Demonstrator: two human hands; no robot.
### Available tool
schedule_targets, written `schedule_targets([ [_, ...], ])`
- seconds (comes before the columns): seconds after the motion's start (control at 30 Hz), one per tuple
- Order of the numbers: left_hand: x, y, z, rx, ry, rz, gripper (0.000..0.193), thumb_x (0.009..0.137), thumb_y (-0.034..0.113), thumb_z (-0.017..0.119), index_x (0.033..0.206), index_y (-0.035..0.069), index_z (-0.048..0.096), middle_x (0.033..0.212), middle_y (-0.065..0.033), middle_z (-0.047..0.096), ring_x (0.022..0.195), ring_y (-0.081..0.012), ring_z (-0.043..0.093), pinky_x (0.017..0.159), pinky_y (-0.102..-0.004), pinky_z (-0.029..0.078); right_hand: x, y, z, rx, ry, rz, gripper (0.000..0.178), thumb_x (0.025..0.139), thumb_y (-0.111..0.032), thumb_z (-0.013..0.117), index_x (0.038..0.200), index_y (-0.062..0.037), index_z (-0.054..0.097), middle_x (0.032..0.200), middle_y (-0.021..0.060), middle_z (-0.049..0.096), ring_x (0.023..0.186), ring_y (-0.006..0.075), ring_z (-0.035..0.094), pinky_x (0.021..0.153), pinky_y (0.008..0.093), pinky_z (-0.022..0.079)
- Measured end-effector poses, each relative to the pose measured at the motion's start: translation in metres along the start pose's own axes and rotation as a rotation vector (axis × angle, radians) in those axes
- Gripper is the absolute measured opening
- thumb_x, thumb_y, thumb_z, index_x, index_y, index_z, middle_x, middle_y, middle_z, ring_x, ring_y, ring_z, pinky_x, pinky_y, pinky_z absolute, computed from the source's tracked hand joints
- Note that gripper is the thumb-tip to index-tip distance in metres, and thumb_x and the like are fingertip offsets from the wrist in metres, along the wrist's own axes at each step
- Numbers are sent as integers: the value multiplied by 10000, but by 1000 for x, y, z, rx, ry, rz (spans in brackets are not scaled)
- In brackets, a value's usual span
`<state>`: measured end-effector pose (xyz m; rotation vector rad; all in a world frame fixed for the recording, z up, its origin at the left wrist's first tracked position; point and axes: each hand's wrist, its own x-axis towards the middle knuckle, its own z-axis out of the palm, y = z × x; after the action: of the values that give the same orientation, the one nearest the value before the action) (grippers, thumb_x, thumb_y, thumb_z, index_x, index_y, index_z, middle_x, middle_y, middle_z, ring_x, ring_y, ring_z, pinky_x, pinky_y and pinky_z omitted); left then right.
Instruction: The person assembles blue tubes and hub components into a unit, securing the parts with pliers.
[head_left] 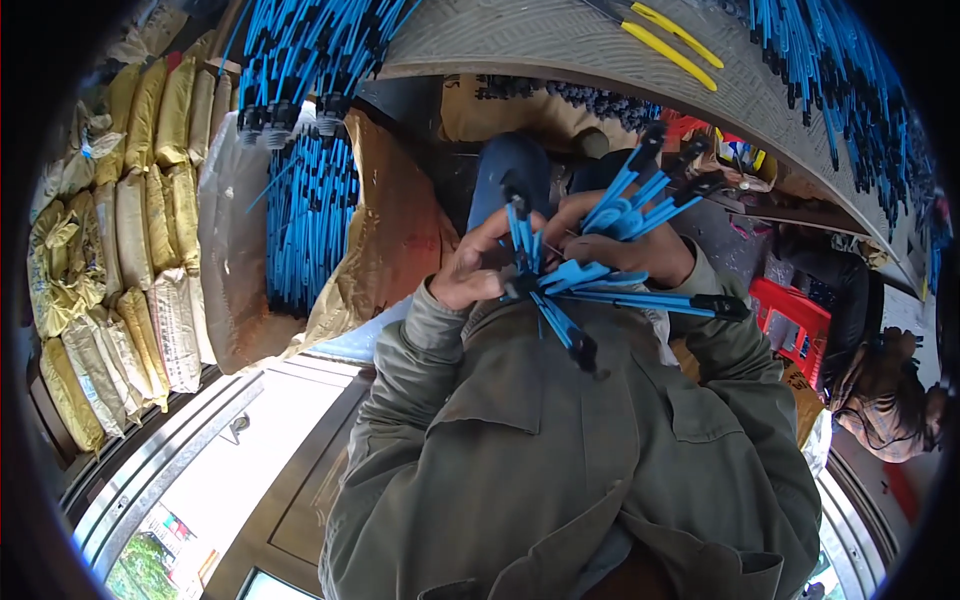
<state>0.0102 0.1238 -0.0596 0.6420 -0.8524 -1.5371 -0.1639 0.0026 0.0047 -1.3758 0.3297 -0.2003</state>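
Note:
Blue plastic rods with black ends fan out between my two hands in front of my jacket. My left hand (474, 268) has its fingers closed round the black middle of one cluster of blue rods (585, 280), whose arms spread in several directions. My right hand (655, 252) is closed on a bunch of similar blue rods (622, 215) that points up and away. The two hands are close together, and the right fingertips are partly hidden behind the rods.
A bench (500, 40) ahead holds yellow-handled pliers (672, 45) and heaps of blue rods (840, 90). At left, an open sack (385, 225) holds more rods, beside stacked filled sacks (130, 230). A red plastic crate (795, 325) stands at right.

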Motion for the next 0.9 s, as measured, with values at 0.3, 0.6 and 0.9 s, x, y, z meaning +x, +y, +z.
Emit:
schedule_targets([
  [0.3, 3, -21, -13, 246, 88, -41, 307, 813, 249, 624, 945, -17, 546, 876, -89, 563, 839, -193, 564, 766, -306, 443, -16, 15, -18, 24, 4, -112, 245, 756, -245, 671, 754, -5, 623, 710, 78, 590, 630, 180, 530, 629, 310, 390],
  [0.6, 0, -28, -35, -12, 540, 87, 263, 845, 259, 586, 799, 7, 525, 797, -113, 544, 700, -204, 542, 674, -320, 443, -29, 20, -5, -74, -192, -362, 232, 719, -229, 692, 591, -69, 584, 563, 27, 541, 571, 166, 510, 665, 347, 334],
  [0.9, 9, -12, -10, 138, 485, 177, 159, 818, 151, 596, 787, 7, 536, 822, -101, 542, 718, -181, 524, 663, -286, 418, -43, 21, -8, -48, -37, -330, 197, 736, -138, 628, 572, -82, 534, 590, 31, 530, 587, 164, 490, 633, 309, 352],
])
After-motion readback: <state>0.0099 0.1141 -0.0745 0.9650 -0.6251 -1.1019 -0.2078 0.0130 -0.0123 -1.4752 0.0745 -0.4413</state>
